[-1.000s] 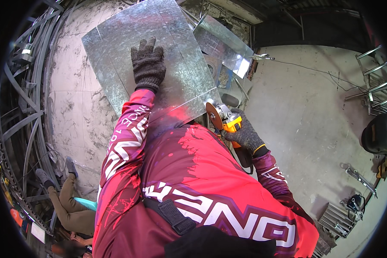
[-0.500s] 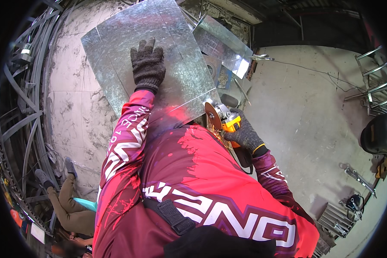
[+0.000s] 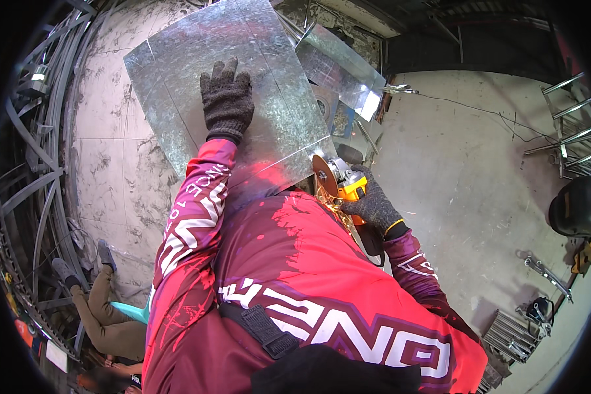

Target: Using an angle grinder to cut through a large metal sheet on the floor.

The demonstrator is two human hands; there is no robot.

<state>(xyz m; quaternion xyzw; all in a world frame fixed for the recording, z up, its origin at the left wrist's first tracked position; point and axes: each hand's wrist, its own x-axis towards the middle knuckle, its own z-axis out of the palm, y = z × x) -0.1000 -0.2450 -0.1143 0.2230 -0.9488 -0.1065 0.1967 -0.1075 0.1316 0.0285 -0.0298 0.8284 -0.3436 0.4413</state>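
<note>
A large metal sheet [image 3: 276, 98] fills the upper middle of the frame, tilted across it, with the left hand [image 3: 226, 98] in a dark glove lying palm down on it, fingers extended and clasping nothing. Right of centre, the right hand [image 3: 377, 200], gloved too, is wrapped tight around a yellow grinder [image 3: 353, 188] — its brown disc [image 3: 324, 175] stands at the sheet's lower right corner, and orange sparks [image 3: 328, 197] spray below it. The disc hides the exact point of contact, so whether it touches the sheet cannot be told. The red shirt [image 3: 322, 256] blocks the sheet's near edge, and the left sleeve [image 3: 197, 203] covers more of it. Beyond the sheet's right side, a smaller shiny panel [image 3: 338, 65] lies partly behind it, near a dark cable [image 3: 486, 111] that runs over the pale floor [image 3: 453, 157]. Long metal bars [image 3: 33, 197] crowd the left rim — a co-worker's legs [image 3: 108, 308] rest at lower left. At the right rim are a metal frame [image 3: 568, 131] and, in the lower right, a bundle of tubes [image 3: 511, 335].
</note>
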